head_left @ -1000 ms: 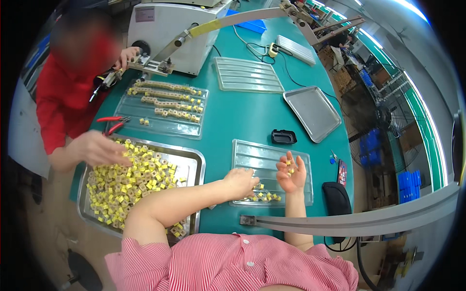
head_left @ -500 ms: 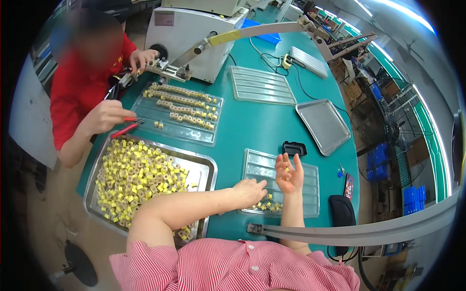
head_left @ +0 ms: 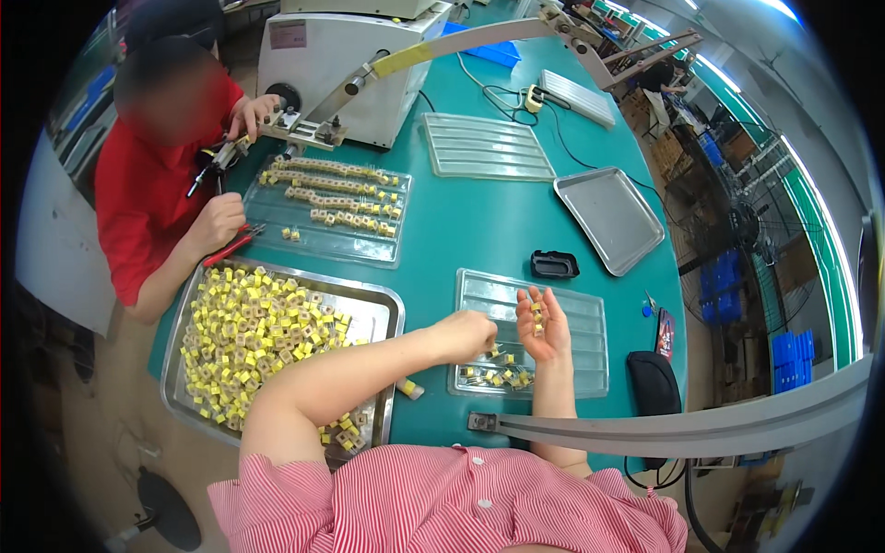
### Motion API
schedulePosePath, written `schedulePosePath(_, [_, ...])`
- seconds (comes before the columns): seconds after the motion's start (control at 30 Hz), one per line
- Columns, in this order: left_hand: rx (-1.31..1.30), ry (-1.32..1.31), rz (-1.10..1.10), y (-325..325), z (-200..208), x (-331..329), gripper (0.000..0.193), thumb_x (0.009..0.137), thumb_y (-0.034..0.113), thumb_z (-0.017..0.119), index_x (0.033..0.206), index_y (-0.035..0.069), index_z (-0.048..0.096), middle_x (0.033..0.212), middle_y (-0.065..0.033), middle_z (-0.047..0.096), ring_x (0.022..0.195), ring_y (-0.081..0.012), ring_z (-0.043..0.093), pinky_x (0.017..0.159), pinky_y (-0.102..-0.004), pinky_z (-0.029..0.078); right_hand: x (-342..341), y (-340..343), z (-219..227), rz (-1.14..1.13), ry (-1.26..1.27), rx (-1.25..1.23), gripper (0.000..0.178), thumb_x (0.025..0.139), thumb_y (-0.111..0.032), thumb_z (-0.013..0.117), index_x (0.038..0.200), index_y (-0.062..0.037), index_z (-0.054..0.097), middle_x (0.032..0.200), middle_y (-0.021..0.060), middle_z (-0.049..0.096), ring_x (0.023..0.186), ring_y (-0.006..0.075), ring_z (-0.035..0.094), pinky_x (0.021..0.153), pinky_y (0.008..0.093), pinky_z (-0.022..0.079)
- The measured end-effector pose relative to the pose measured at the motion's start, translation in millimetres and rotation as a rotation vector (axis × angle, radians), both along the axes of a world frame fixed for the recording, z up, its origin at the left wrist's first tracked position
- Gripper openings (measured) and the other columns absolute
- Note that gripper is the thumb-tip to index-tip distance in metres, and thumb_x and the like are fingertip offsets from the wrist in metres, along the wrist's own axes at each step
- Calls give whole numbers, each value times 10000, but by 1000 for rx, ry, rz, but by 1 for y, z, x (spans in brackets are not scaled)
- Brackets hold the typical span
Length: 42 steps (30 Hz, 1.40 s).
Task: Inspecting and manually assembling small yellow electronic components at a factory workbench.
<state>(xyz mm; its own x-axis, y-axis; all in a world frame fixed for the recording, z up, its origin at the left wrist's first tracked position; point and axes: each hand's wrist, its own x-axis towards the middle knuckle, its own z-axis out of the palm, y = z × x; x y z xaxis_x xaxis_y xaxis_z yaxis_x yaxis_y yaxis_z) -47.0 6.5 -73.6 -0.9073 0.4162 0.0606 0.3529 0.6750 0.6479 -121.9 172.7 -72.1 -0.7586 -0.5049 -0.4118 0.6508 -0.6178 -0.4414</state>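
Observation:
My left hand [head_left: 468, 336] is closed in a pinch above the left side of a clear ribbed tray [head_left: 590, 346]; whatever its fingertips hold is too small to make out. Beneath it in the tray lies a loose cluster of small yellow-wrapped components [head_left: 502, 377] with thin metal leads. My right hand [head_left: 553, 339] is palm up over the tray's middle, fingers bent upward. A short row of the same yellow components [head_left: 537, 318] rests along its fingers and palm. At my left, under my forearm, a metal tray [head_left: 397, 323] holds a large heap of yellow-and-tan components [head_left: 253, 346].
Across the table a co-worker in red [head_left: 147, 203] sits by red-handled pliers [head_left: 230, 249] and a clear tray of component rows [head_left: 336, 198]. A metal arm [head_left: 682, 433] crosses close at my right. Also there: black box [head_left: 554, 264], empty metal tray [head_left: 610, 221], black case [head_left: 653, 382].
My left hand has lifted slightly away from me, its fingers now pinched. My right hand has turned, showing more of the yellow components in it. The co-worker's hand has moved down near the pliers.

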Motion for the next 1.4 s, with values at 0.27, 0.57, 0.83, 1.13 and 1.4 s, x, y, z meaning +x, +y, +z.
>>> schedulePosePath(0.27, [502,-382,146,-17,59,-10,147,715,91,573,828,-4,570,704,-87,601,606,-139,588,524,-274,469,12,-11,14,-201,-111,-105,402,795,-351,526,955,10,452,1006,185,478,972,300,476,842,441,405])
schedulePosePath(0.57, [-4,365,300,26,45,-10,86,687,126,540,696,40,541,719,-91,535,692,-270,556,602,-363,453,25,-30,1,202,-8,-167,600,768,-547,436,1068,-28,456,1077,123,495,1024,253,469,888,412,360])
schedulePosePath(0.83, [-236,651,281,21,39,-9,75,654,152,549,658,77,541,702,-64,512,696,-219,497,624,-339,382,30,-33,0,210,29,-96,527,806,-517,391,1042,-56,488,1048,98,524,1001,223,493,852,387,395])
schedulePosePath(1.13, [214,265,295,-10,57,-15,97,678,136,570,687,39,562,692,-105,549,629,-262,541,582,-367,428,18,-25,-12,315,81,-137,273,809,-363,504,870,-102,554,784,8,597,659,123,575,558,283,473])
schedulePosePath(1.4, [218,186,270,-18,63,-5,107,690,105,586,741,13,573,693,-99,535,608,-238,537,570,-334,439,25,-21,5,312,193,-60,333,832,-311,482,1051,-62,500,895,52,562,692,124,571,562,264,499])
